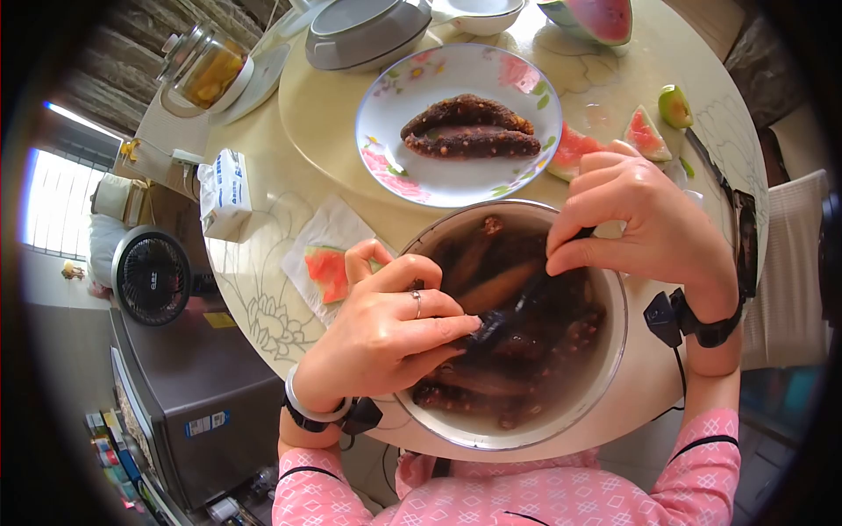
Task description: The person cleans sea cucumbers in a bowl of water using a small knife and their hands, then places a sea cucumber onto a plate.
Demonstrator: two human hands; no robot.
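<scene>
A round metal pot [621, 351] stands at the table's near edge, holding cloudy water and several dark, bumpy sea cucumbers [474, 386]. Over its left side my left hand [390, 324], with a ring on one finger, has its fingers closed on a dark, wet piece [504, 324]. My right hand [627, 210] is above the pot's upper right rim, thumb and fingers pinched on something dark whose shape is mostly hidden. Just beyond the pot, a flowered plate [395, 180] carries two dark, spotted sea cucumber pieces [469, 145] side by side.
Watermelon slices [645, 131] lie right of the plate, another [326, 273] on a tissue at left. A knife [709, 162] and phone [745, 241] are near the right edge. A tissue pack [224, 195], glass teapot [206, 70] and grey covered dish [364, 31] stand farther left.
</scene>
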